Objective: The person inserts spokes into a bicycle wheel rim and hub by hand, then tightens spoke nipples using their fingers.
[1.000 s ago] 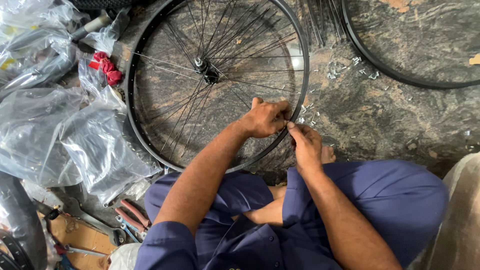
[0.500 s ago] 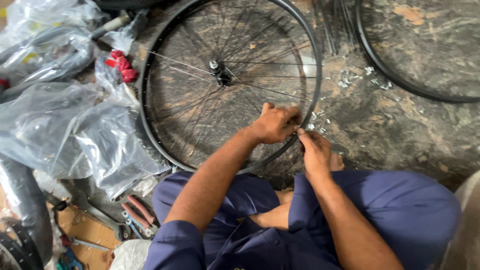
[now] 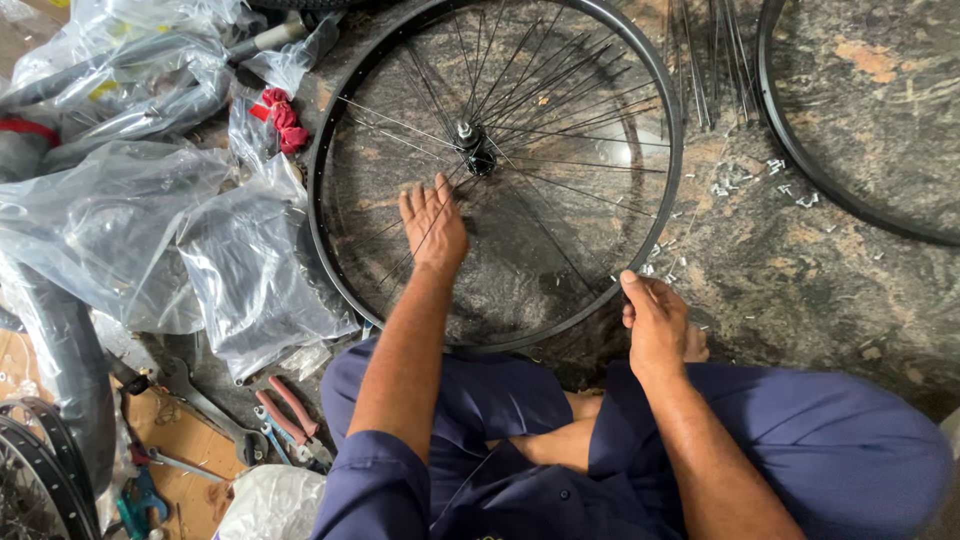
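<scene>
Our left hand [image 3: 432, 225] lies flat, fingers spread, on the thin steel spokes [image 3: 560, 170] of the black round bicycle wheel rim [image 3: 330, 270]. Our right hand [image 3: 655, 325] pinches its fingertips together at the rim's near edge; what they hold we cannot tell.

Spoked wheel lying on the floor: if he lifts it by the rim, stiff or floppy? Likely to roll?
Probably fairly stiff: the wheel has a solid black rim laced to a central hub. Some spokes look slack or unevenly crossed, so it may flex a little. Lying flat under the left hand it won't roll; stood upright, it likely would.

Black bicycle wheel [image 3: 497, 170] lying flat on the stone floor, thin silver spokes fanning from a central hub, some hanging loose, rim bare of tyre
</scene>
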